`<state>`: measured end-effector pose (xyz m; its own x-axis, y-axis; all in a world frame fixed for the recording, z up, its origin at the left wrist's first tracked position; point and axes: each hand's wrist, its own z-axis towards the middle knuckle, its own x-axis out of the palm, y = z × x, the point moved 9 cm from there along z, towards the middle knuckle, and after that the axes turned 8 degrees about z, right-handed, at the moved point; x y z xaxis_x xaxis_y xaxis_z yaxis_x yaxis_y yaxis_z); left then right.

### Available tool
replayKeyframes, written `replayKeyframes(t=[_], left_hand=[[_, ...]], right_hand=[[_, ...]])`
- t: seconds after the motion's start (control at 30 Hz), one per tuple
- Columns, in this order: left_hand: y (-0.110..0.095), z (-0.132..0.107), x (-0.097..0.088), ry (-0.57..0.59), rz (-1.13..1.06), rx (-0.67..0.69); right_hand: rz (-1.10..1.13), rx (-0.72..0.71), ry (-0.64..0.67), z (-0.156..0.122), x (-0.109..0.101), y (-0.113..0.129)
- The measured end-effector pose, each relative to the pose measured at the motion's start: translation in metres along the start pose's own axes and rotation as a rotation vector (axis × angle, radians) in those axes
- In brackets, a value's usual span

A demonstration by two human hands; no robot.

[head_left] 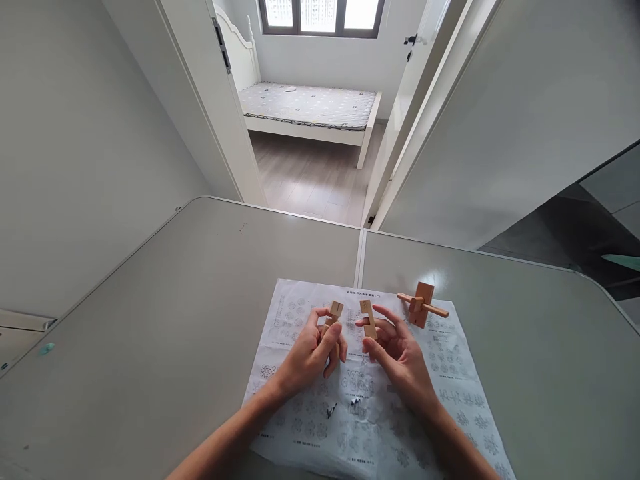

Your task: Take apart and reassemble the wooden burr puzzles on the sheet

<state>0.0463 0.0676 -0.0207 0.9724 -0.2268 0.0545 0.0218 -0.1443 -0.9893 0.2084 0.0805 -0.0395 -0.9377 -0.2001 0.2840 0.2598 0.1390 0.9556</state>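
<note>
My left hand [313,350] is closed around a small notched wooden block [334,311], held upright above a printed paper sheet [360,413]. My right hand [395,347] pinches a second notched wooden block [369,317] between thumb and fingers, a short gap from the first. Just right of my right hand, a partly assembled wooden puzzle [421,305], a flat block with a stick through it, rests on the sheet. Nothing joins the two held pieces.
The sheet lies on a grey table [150,320] made of two halves with a seam down the middle. Beyond the table's far edge an open doorway shows a bed [307,107] and wooden floor. A dark opening lies at the right.
</note>
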Motion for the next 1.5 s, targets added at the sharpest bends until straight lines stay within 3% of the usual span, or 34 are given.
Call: replayKeyframes(t=[0.1, 0.27, 0.4, 0.63, 0.97, 1.5], left_hand=[[-0.001, 0.000, 0.003, 0.046, -0.041, 0.003], [-0.007, 0.001, -0.005, 0.026, -0.113, -0.040], [-0.013, 0.003, -0.008, 0.044, -0.116, -0.008], [-0.007, 0.003, 0.003, 0.152, 0.010, 0.033], [-0.011, -0.001, 0.010, 0.156, 0.191, 0.007], [-0.018, -0.001, 0.008, 0.127, 0.168, 0.008]], right_hand=[[0.048, 0.004, -0.004, 0.002, -0.002, 0.002], [0.095, 0.013, 0.006, 0.003, -0.003, 0.003], [0.138, 0.049, 0.062, 0.003, 0.003, 0.004], [0.133, 0.070, 0.203, 0.000, 0.020, 0.006], [0.159, 0.062, 0.098, 0.001, 0.013, 0.001], [0.143, 0.046, 0.155, -0.001, 0.022, 0.007]])
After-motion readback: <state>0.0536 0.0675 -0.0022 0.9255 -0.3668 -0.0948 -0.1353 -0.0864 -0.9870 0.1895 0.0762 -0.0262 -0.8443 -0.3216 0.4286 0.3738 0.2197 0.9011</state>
